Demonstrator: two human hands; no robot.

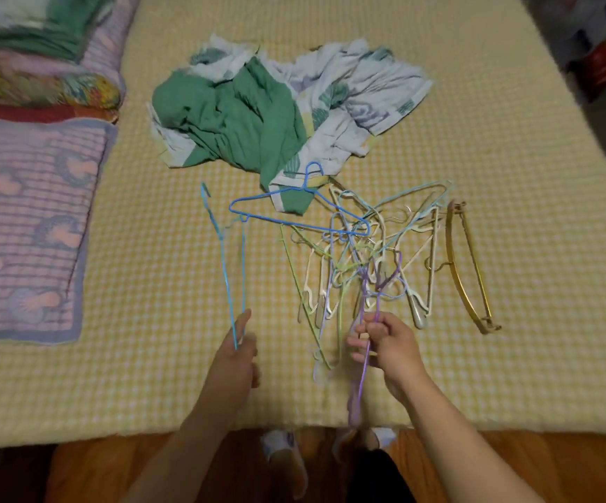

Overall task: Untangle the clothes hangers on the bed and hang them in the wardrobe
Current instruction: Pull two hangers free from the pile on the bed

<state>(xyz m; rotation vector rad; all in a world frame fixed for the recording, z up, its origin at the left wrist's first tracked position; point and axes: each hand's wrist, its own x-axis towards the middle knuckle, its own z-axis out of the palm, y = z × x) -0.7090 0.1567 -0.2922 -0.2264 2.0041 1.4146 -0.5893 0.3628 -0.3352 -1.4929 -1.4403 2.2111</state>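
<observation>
- Yellow-and-white checked bedding covered the bed [439, 357], seen from above by the head camera.
- The left hand [238, 352] gripped the lower end of a light blue wire hanger [226, 263], fingers curled round it, the hanger standing up edge-on and apart from the rest.
- The right hand [385, 343] pinched a purple wire hanger [365, 361] between thumb and fingers; its lower part hung down past the bed edge, and its upper part ran into the heap.
- A tangled pile of hangers [359, 255] lay on the bed just beyond the right hand, cream, pale green, lilac and light blue pieces crossing each other.
- A darker blue hanger [294, 221] lay across the pile's far side, its hook resting on a crumpled green and white cloth [258, 114].
- A gold-coloured hanger [470, 270] lay just beside the pile on the right, apparently clear of the tangle.
- Folded striped lilac blankets [29, 219] sat on the left of the bed, with more patterned bedding [40, 81] stacked behind them.
- Two white slippers [283, 451] showed on the orange-brown floor [512, 466] below the bed edge.
</observation>
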